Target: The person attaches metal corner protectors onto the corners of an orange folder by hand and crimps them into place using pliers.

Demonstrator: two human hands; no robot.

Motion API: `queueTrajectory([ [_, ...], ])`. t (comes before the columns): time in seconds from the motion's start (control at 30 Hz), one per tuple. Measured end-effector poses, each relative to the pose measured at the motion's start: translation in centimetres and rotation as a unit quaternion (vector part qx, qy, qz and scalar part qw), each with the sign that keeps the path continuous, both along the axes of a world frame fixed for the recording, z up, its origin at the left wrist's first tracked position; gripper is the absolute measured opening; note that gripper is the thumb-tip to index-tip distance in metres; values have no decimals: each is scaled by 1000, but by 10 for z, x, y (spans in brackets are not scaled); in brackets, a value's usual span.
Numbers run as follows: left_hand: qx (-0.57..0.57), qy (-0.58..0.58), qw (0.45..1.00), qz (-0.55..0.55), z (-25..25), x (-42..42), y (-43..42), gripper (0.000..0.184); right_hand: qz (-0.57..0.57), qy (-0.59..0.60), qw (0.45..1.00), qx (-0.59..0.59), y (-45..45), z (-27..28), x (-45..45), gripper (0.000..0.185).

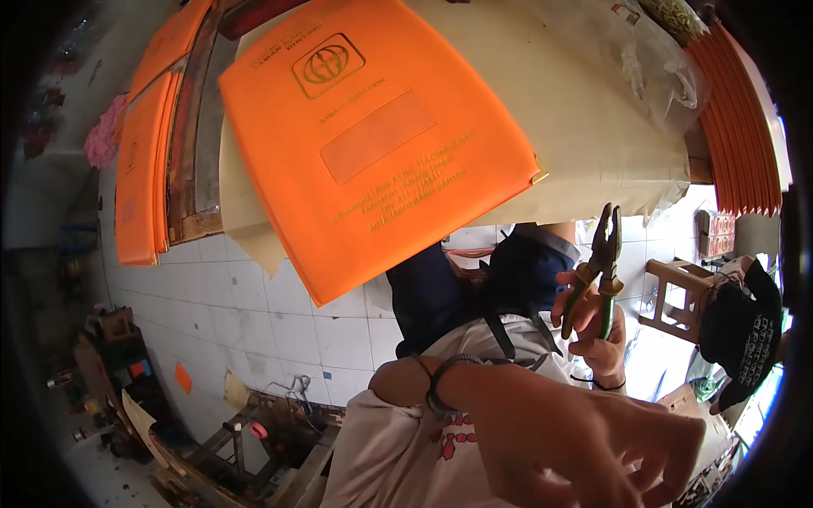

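Observation:
My right hand (603, 351) is wrapped round the handles of pliers (606, 262), whose jaws point up near the table's front edge. Close to the camera, at the lower right, my left hand (593, 449) is raised with bent fingers; what it may hold is hidden. An orange folder (381, 152) with gold print lies flat on the brown paper-covered table (593, 110). A gold metal corner (540, 179) shows on its right corner, and its lower corner hangs past the table's edge.
Stacked orange folders (140, 178) lie at the left, and more (737, 127) stand at the right. Clear plastic (652, 68) lies at the back right. Beyond the right hand are a stool (677, 296) and a black cloth item (741, 339). A wooden frame (237, 440) stands lower left.

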State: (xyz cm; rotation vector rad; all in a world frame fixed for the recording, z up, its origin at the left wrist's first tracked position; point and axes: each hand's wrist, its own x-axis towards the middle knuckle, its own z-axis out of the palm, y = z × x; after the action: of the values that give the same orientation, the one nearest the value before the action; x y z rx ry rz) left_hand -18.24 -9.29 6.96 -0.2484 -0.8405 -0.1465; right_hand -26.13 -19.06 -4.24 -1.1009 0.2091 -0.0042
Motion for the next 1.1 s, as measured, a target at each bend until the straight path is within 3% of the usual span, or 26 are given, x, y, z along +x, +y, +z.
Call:
queueTrajectory([
  [0.07, -96, -19, 995, 1, -8, 2, -17, 30, -4, 2, 1000, 7, 3, 2, 0, 22],
  [0.13, 72, -112, 990, 54, -8, 23, -3, 26, -6, 8, 1000, 16, 4, 0, 0, 18],
  [0.17, 298, -191, 929, 106, -14, 39, 38, 27, -5, 70, 997, 23, 3, 7, 0, 17],
  [0.23, 543, -312, 736, 256, -6, 68, 83, 23, -6, 193, 980, 46, 1, 20, 1, 16],
  [0.27, 569, -360, 648, 356, 1, 81, 92, 14, 3, 152, 988, 32, -1, 16, -3, 16],
  [0.33, 636, -425, 452, 460, 0, 100, 106, 28, 28, 71, 997, -15, -2, 13, -1, 22],
  [0.37, 674, -474, 385, 416, 10, 117, 112, 34, 51, 35, 998, -3, -6, 4, -2, 22],
  [0.43, 697, -520, 331, 368, 19, 147, 108, 45, 41, 38, 998, -1, -1, 12, 4, 22],
  [0.53, 615, -559, 413, 374, -20, 193, 88, 55, 45, 49, 998, 10, 4, 10, 5, 24],
  [0.67, 598, -586, 412, 361, -44, 215, 79, 56, 53, 60, 996, 27, 6, 13, 4, 26],
  [0.93, 583, -573, 440, 371, -51, 221, 74, 45, 60, 94, 993, -47, 1, 26, 13, 23],
  [1.03, 593, -584, 447, 328, -40, 225, 70, 43, 51, 106, 991, -70, 1, 33, 18, 24],
  [1.1, 563, -557, 490, 366, -50, 227, 66, 43, 47, 120, 988, -79, -1, 37, 18, 25],
])
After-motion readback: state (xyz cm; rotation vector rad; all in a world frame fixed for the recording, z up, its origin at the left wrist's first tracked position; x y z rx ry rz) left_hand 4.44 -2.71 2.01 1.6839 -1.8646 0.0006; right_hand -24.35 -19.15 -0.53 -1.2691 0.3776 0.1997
